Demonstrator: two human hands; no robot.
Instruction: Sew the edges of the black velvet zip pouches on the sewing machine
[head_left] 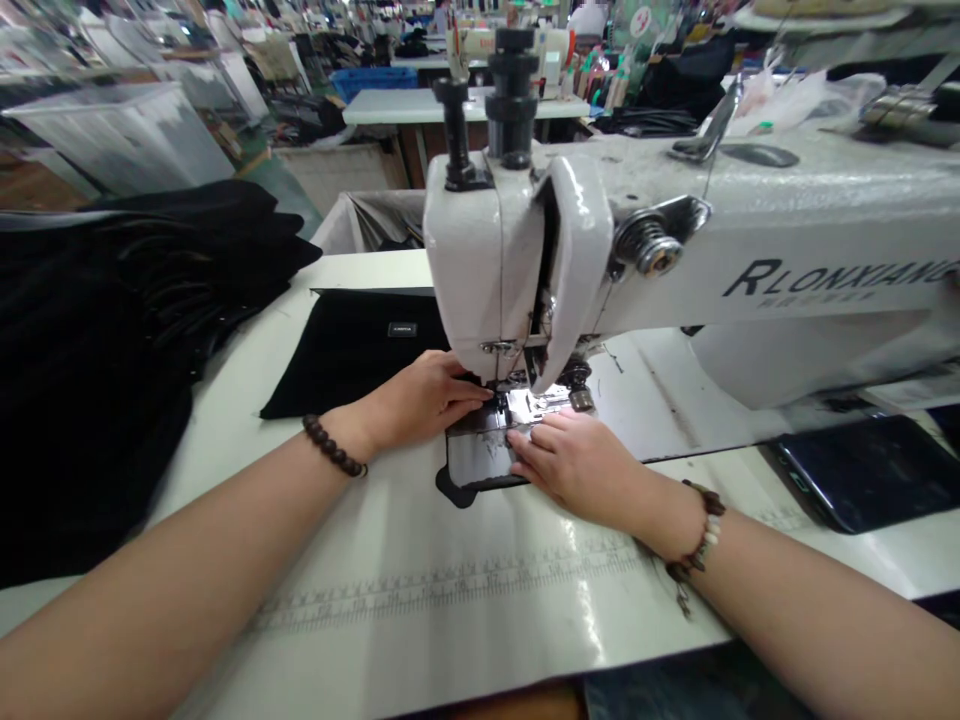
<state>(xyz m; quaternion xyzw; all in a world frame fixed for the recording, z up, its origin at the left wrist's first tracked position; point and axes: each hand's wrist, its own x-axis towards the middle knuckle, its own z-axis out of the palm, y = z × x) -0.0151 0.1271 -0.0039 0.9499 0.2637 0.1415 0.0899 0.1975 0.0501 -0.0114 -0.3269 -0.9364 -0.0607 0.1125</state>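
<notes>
A black fabric piece (349, 350) with a small dark label (403, 330) lies on the sewing machine table, its right end running under the machine head (480, 250). My left hand (427, 400) is closed at the fabric's near right edge, its fingertips and thumb close to the presser foot (501, 402). On the lit metal needle plate (480, 455), my right hand (577, 460) rests with fingers curled and pressed together, to the right of the needle area. Whatever is under its fingers is hidden. Both wrists wear beaded bracelets.
A large heap of black fabric (97, 370) covers the table's left side. A dark phone-like device (870, 470) lies at the right. Ruler markings (435, 590) run along the front of the tabletop. Behind stand a white bin (127, 140) and another sewing table (405, 105).
</notes>
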